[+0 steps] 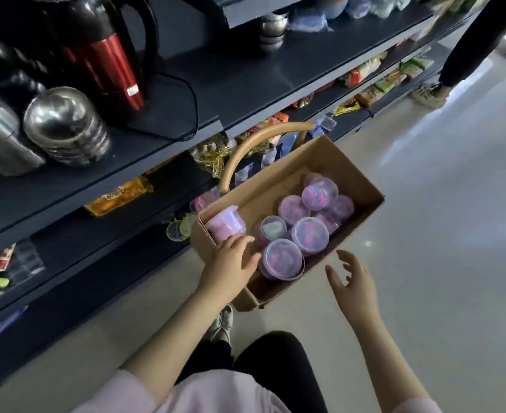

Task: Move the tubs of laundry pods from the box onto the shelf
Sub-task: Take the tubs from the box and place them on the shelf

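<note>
A brown cardboard box (362, 186) stands on the floor beside a dark shelf unit (144, 156). Several clear tubs of pink and purple laundry pods (309, 234) lie in it with lids up. One pink tub (226, 223) lies tilted at the box's near left corner. My left hand (230, 263) reaches over that corner, its fingertips touching this tub, not clearly closed around it. To the right of the box, above the floor, my right hand (351, 281) hovers with fingers spread and nothing in it. More pink tubs (202, 201) show on the lower shelf behind the box.
Steel bowls (67, 126), a red and black flask (108, 64) and a steel pot sit on the upper shelf. Snack packets (117, 195) fill the lower shelves. A curved tan handle (245, 147) arches over the box. Another person's leg and shoe (433, 90) stand far right.
</note>
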The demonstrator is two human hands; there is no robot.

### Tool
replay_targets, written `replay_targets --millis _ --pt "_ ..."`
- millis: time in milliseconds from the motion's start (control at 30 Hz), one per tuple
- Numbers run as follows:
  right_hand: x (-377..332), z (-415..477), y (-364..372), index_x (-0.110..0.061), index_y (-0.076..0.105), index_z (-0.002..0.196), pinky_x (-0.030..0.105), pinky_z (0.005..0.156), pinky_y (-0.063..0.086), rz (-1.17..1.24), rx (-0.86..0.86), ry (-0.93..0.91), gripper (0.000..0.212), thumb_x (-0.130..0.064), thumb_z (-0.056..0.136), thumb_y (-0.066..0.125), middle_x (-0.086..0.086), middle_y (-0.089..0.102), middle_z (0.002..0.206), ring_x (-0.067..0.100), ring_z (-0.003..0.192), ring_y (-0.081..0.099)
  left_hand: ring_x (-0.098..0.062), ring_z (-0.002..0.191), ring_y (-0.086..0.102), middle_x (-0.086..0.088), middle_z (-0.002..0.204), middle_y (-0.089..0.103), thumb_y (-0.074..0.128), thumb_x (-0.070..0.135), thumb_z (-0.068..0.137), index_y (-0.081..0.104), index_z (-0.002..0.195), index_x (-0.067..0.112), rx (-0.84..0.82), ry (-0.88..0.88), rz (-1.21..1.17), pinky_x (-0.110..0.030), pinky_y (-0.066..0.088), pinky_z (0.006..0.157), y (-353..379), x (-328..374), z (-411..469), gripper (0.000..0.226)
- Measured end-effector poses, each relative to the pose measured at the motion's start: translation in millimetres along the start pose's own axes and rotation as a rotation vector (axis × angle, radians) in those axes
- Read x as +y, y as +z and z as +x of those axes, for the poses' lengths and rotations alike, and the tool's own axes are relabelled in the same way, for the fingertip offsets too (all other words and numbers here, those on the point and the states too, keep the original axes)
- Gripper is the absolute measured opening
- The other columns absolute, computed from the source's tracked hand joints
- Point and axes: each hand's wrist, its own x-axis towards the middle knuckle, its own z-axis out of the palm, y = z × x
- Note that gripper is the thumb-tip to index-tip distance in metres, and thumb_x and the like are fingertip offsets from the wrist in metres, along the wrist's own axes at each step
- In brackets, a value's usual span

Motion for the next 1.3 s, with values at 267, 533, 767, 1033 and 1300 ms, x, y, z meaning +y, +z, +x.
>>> replay_targets --millis 267,533,767,1033,1300 --pt "50.7 119.8 22.3 -0.015 0.055 0.131 0.028 0.086 0.041 -0.146 -0.289 0.028 0.046 -0.015 0.087 0.068 0.008 0.063 0.113 0.028 0.102 0.060 -0.023 0.120 0.053 -0.010 0.130 0.057 0.063 0.037 0.090 0.055 0.129 0.012 -0.184 -0.573 -0.323 -0.026 0.039 0.095 101.5 -20.2 52.7 0.047" --pt "84.1 236.6 47.6 -0.016 0.040 0.146 0.040 0.105 0.037 -0.289 -0.567 -0.043 0.071 -0.025 0.084 0.073 0.009 0.047 0.147 0.030 0.135 0.041 -0.024 0.128 0.049 -0.007 0.145 0.046 0.065 0.049 0.086 0.038 0.145 0.016 -0.109 -0.920 -0.384 -0.032 0.037 0.105 178.1 -23.8 76.0 0.073" --pt "113.2 273.2 82.1 -0.021 0.040 0.144 0.051 0.098 0.047 -0.202 -0.754 0.086 0.072 -0.030 0.082 0.076 0.008 0.050 0.139 0.029 0.120 0.052 -0.021 0.116 0.058 0.000 0.126 0.061 0.066 0.048 0.085 0.048 0.135 0.019 -0.044 -1.071 -0.494 -0.022 0.038 0.084 223.8 -37.0 82.1 0.061" --pt "120.0 284.0 86.4 -0.021 0.056 0.133 0.044 0.092 0.054 -0.094 -0.785 0.150 0.062 -0.034 0.077 0.079 -0.002 0.065 0.117 0.018 0.106 0.062 -0.016 0.102 0.064 0.004 0.105 0.069 0.067 0.045 0.086 0.062 0.119 0.019 0.096 -1.089 -0.679 -0.031 0.050 0.089 236.6 -40.8 74.6 0.042" --pt "57.5 256.5 49.5 -0.037 0.065 0.109 0.037 0.092 0.055 0.084 -0.569 0.040 0.038 -0.037 0.075 0.080 -0.019 0.069 0.105 0.005 0.105 0.063 -0.011 0.091 0.071 0.008 0.097 0.072 0.077 0.059 0.069 0.068 0.093 0.039 0.361 -1.001 -0.997 -0.034 0.060 0.066 173.9 -9.5 54.0 0.033"
